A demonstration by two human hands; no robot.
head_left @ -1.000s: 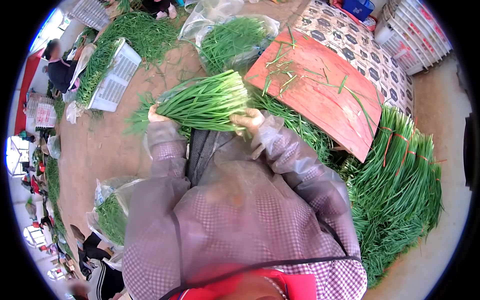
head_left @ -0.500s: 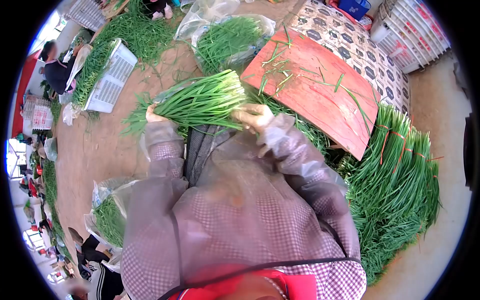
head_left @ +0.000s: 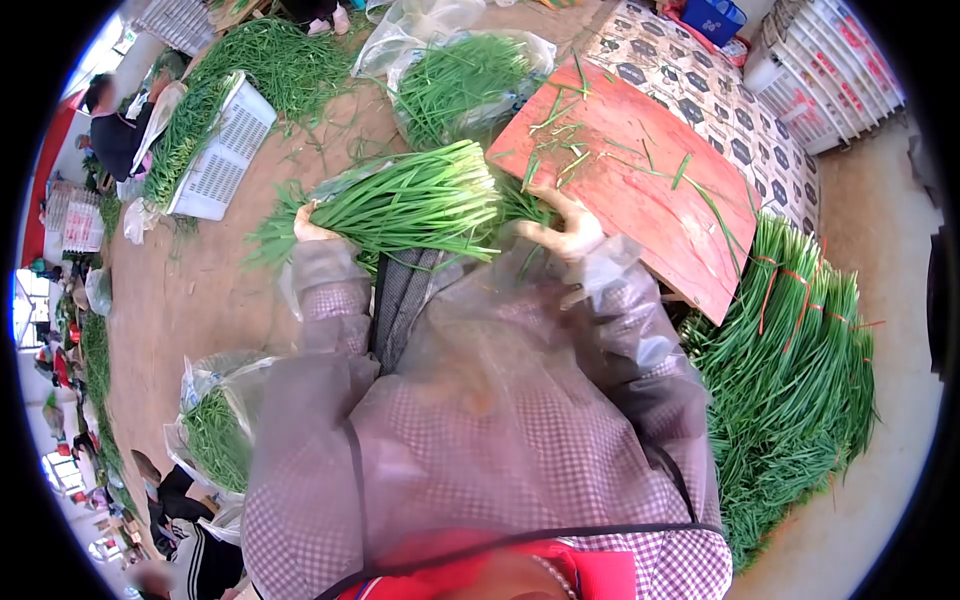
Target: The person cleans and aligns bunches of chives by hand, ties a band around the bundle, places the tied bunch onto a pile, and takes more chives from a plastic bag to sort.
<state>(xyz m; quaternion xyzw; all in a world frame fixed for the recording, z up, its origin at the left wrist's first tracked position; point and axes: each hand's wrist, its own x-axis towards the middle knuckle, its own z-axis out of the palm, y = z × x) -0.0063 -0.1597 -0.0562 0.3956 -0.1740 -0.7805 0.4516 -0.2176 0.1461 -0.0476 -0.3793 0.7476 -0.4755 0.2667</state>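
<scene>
My left hand (head_left: 312, 226) is wrapped around the leafy end of a loose bunch of garlic chives (head_left: 415, 205), whose pale stem ends point right. The bunch lies across above my lap, with its leaf tips drooping past the hand. Just right of the stem ends is my right hand (head_left: 572, 230), thumb and fingers spread apart, with nothing seen in its grasp. Behind those fingers, more green leaves (head_left: 522, 203) show beside the red wooden board (head_left: 640, 185). Chive scraps are scattered over the board.
Tied chive bundles (head_left: 790, 370) are piled at my right. Plastic bags of chives lie ahead (head_left: 460, 85) and at lower left (head_left: 218, 440). A white crate (head_left: 228, 150) with chives stands on its side at upper left, near a seated person. Stacked white crates (head_left: 825, 75) stand at upper right.
My right hand has moved right, away from the stem ends, and its fingers have spread. The left hand keeps its hold on the bunch in nearly the same place.
</scene>
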